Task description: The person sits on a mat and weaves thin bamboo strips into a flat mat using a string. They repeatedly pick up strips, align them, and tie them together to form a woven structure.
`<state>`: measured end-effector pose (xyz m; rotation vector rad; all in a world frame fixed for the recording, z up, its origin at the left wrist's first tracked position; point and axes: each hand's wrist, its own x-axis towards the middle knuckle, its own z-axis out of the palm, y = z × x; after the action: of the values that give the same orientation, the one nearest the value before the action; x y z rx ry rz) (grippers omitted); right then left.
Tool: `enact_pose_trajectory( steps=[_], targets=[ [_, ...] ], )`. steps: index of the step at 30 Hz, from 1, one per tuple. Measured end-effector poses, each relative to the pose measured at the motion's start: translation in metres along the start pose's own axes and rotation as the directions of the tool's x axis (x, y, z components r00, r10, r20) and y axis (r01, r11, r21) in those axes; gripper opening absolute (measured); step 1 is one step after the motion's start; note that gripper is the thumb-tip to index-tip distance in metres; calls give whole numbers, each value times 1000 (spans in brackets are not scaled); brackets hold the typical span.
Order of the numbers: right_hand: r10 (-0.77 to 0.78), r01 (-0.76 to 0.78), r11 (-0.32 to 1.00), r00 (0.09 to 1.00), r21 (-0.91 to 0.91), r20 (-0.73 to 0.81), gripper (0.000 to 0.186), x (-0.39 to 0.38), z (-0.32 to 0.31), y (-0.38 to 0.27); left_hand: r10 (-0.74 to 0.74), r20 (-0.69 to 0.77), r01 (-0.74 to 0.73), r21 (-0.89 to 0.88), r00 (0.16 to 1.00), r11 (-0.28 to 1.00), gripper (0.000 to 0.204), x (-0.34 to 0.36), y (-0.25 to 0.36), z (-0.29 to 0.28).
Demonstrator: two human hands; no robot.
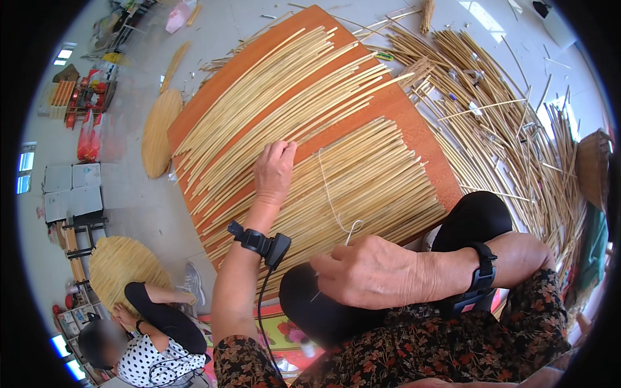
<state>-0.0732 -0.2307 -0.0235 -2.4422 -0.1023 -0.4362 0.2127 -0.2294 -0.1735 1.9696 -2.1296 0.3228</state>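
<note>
On a reddish-brown board (427, 139) lie pale straw-coloured stalks in rows. The nearer stalks (381, 171) are packed side by side like a mat, and a white thread (328, 187) runs loosely across them, curling into a small loop. My right hand (372, 271) is closed above my knee, pinching a thin needle (315, 297) whose tip pokes out below the fingers; thread rises from the hand. Over the gap beside the farther loose stalks (278, 84), my left hand (275, 169) is closed with its fingertips together. What it pinches is hidden.
A large heap of loose stalks (498, 110) covers the floor at right, near a woven basket (594, 169). Leftward, another person (155, 343) sits handling an oval straw mat (126, 268). A second oval straw piece (162, 132) lies beside the board. A cable (260, 317) hangs from my left wrist.
</note>
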Motion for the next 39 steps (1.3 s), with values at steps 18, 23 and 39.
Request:
enact_pose_trajectory(
  steps=[18,23,39],
  targets=[
    [82,-69,995,978,74,-190,14,0,-16,9,-8,102,7,17,995,1000,12,17,-17,-19],
    [218,-210,975,966,68,-143,17,-1,-19,15,-114,105,135,-217,988,967,12,39,-36,-88],
    [594,-226,672,733,705,-332,8,3,-20,34,-340,546,501,-838,766,-217,8,-30,73,-221]
  ],
)
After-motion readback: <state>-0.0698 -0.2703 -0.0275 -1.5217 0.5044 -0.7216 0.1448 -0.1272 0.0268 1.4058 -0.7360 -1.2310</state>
